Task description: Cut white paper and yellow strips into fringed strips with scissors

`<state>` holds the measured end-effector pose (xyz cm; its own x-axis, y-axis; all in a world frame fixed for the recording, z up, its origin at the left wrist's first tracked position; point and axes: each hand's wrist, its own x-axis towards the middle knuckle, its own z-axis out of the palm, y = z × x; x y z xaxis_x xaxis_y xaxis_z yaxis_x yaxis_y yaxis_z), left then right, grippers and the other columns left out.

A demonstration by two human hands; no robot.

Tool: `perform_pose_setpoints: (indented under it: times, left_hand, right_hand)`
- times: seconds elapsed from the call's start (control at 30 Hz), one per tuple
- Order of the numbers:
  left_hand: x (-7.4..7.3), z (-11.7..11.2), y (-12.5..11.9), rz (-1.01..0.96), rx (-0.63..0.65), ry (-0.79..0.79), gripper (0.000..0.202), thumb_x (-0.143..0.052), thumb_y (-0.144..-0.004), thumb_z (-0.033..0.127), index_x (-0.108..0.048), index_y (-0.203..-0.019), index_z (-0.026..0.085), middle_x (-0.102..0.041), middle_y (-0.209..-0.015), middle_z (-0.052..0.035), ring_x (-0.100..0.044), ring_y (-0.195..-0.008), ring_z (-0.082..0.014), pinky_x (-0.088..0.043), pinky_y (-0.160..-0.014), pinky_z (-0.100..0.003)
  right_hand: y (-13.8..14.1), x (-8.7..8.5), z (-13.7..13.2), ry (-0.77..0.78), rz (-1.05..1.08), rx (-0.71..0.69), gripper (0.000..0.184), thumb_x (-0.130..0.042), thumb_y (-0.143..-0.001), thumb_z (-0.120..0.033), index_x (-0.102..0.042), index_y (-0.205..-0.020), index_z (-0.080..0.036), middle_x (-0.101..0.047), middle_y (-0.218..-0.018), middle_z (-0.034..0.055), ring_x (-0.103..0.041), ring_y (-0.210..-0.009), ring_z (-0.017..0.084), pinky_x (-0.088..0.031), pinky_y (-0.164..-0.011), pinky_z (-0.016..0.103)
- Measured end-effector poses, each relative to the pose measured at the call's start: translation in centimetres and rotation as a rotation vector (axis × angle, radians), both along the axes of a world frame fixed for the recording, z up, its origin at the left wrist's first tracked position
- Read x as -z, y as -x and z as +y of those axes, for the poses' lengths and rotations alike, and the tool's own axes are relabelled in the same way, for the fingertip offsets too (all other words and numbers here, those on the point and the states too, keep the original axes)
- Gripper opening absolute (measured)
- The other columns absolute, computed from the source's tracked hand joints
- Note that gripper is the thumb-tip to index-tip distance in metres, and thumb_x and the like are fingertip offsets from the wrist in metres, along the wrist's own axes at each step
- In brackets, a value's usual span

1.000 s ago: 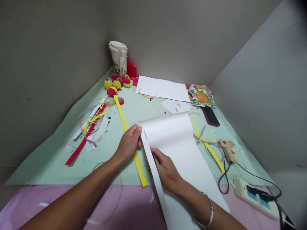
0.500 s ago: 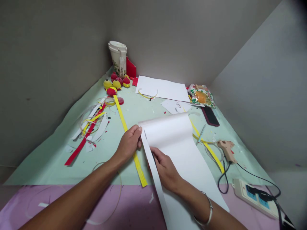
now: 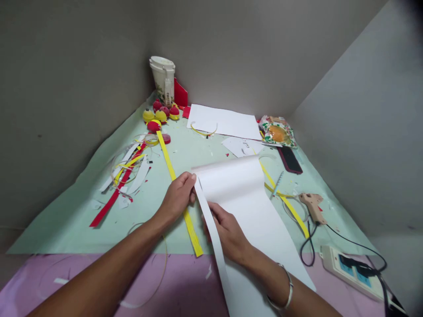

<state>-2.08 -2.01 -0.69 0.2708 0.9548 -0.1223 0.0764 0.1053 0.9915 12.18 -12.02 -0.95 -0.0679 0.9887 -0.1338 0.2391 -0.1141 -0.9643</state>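
Observation:
My left hand (image 3: 178, 196) pinches the top of a narrow white strip (image 3: 213, 240) that is partly split from the left edge of a large white sheet (image 3: 251, 207). The sheet runs from my lap up over the table, its far end curled upward. My right hand (image 3: 228, 233) is closed under the strip, at the split between strip and sheet. What it holds there is hidden by the paper. A long yellow strip (image 3: 172, 169) lies on the table beneath my left hand.
Red, yellow and white scraps (image 3: 127, 174) litter the left. Small red and yellow balls (image 3: 161, 115) sit before a cup (image 3: 163, 79) at the back. A white sheet (image 3: 224, 121), snack packet (image 3: 277, 133), phone (image 3: 290, 160), glue gun (image 3: 312, 207) and power strip (image 3: 352, 268) lie to the right.
My right hand has slid a little toward me along the split; the strip is parted slightly further. My left hand stays put.

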Motion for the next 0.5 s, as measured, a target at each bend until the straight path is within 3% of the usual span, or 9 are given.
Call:
perform_pose_setpoints:
  times: [0.27,0.5]
  left_hand:
    - [0.14,0.48,0.14,0.037,-0.035,-0.041,0.032,-0.048,-0.092,0.044,-0.045,-0.069,0.023,-0.047,-0.046,0.0061,-0.042,-0.044,-0.0112,-0.035,-0.048,-0.023]
    - [0.04,0.28,0.08,0.012,-0.03,-0.056,0.03,-0.049,-0.09,0.044,-0.048,-0.068,0.023,-0.047,-0.047,0.0057,-0.044,-0.044,-0.012,-0.035,-0.046,-0.024]
  right_hand:
    - [0.01,0.05,-0.09,-0.027,-0.011,-0.006,0.036,-0.048,-0.093,-0.022,-0.063,-0.125,-0.024,-0.068,-0.087,-0.0001,-0.058,-0.078,0.016,-0.047,-0.075,0.028]
    - [0.13,0.07,-0.07,-0.015,0.007,0.002,0.036,-0.047,-0.094,-0.022,-0.062,-0.127,-0.026,-0.066,-0.08,-0.0018,-0.059,-0.075,0.016,-0.047,-0.071,0.027]
